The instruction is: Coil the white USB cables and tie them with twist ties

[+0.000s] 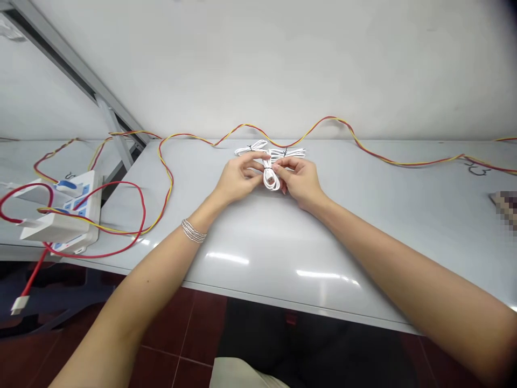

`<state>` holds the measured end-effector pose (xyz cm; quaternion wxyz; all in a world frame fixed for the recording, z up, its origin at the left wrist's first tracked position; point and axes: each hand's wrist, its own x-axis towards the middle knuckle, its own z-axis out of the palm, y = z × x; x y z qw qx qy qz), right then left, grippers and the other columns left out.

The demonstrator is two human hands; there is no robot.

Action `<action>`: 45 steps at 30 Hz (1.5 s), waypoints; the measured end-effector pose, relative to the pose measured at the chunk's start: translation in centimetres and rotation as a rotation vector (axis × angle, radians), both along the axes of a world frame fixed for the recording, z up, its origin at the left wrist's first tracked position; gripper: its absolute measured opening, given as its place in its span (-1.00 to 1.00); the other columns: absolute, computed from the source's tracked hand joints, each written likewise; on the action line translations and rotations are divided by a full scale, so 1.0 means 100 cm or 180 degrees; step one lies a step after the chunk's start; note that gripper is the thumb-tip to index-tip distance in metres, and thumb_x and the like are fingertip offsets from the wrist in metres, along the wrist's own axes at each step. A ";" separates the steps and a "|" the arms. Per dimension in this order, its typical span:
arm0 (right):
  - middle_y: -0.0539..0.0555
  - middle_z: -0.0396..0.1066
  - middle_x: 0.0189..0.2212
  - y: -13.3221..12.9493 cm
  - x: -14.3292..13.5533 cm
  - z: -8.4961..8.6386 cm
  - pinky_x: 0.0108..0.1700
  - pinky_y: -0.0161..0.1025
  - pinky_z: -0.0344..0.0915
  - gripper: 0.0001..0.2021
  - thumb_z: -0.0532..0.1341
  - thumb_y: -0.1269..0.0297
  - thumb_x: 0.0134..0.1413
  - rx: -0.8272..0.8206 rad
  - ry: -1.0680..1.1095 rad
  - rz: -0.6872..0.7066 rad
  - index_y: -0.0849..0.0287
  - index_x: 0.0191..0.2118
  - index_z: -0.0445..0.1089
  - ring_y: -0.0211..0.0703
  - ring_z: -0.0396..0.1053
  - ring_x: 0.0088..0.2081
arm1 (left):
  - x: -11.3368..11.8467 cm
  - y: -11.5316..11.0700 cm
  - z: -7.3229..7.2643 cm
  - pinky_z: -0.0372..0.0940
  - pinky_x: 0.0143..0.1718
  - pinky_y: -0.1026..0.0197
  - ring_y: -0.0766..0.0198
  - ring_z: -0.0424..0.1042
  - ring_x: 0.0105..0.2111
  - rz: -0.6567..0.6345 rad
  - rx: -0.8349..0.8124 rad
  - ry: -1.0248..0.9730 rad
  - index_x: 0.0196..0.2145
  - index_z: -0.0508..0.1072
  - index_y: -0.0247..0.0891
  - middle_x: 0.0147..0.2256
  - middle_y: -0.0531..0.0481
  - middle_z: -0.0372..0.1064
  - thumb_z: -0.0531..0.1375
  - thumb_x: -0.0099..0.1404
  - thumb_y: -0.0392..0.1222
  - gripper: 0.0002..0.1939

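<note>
A coiled white USB cable (pixel 271 180), tied with a dark twist around its middle, is held between my two hands over the table. My left hand (pixel 240 177) has its curled fingertips and thumb against the cable's left side. From the other side, my right hand (pixel 299 179) pinches the coil between thumb and fingers. Just behind it on the tabletop lie two more tied white cable bundles, a left bundle (pixel 251 147) and a right bundle (pixel 293 153), the latter partly hidden by my hands.
A twisted red and yellow wire (pixel 252 126) runs along the back of the glossy table (pixel 258 245) by the wall. At left stands a white power strip (pixel 92 207) with plugged-in adapters and a looping red cable (pixel 143 207). A blurred object (pixel 507 207) lies at the right edge.
</note>
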<state>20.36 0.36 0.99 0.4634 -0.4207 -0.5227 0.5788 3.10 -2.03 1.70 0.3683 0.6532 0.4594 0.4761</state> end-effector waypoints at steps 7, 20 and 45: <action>-0.06 0.33 -0.60 0.003 0.000 -0.002 -0.66 -0.35 0.06 -0.72 0.44 0.10 -0.10 0.0065 0.0043 0.0030 0.17 -0.41 0.42 -0.36 0.17 -0.66 | -0.001 0.000 0.000 0.16 -0.56 0.32 0.43 0.32 -0.60 0.0233 -0.0107 0.0335 -0.10 0.61 -0.23 -0.46 0.02 0.44 0.40 0.11 -0.13 -0.62; -0.09 0.25 -0.66 0.002 0.000 -0.002 -0.63 -0.35 0.03 -0.67 0.45 0.06 -0.12 0.0100 0.0071 0.0106 0.16 -0.43 0.37 -0.36 0.15 -0.68 | 0.002 0.000 0.001 0.18 -0.52 0.23 0.40 0.27 -0.57 0.0316 -0.0095 0.0403 -0.50 0.54 -0.29 -0.47 -0.02 0.44 0.38 0.17 0.08 -0.65; -0.06 0.32 -0.62 -0.005 -0.001 -0.001 -0.64 -0.34 0.09 -0.75 0.41 0.15 -0.08 0.0305 -0.0038 0.0076 0.18 -0.45 0.37 -0.36 0.19 -0.68 | -0.006 -0.004 0.007 0.27 0.20 0.04 0.07 0.48 0.06 0.0072 0.0515 0.0835 -0.47 0.61 -0.28 0.01 -0.19 0.53 0.19 0.36 0.00 -0.62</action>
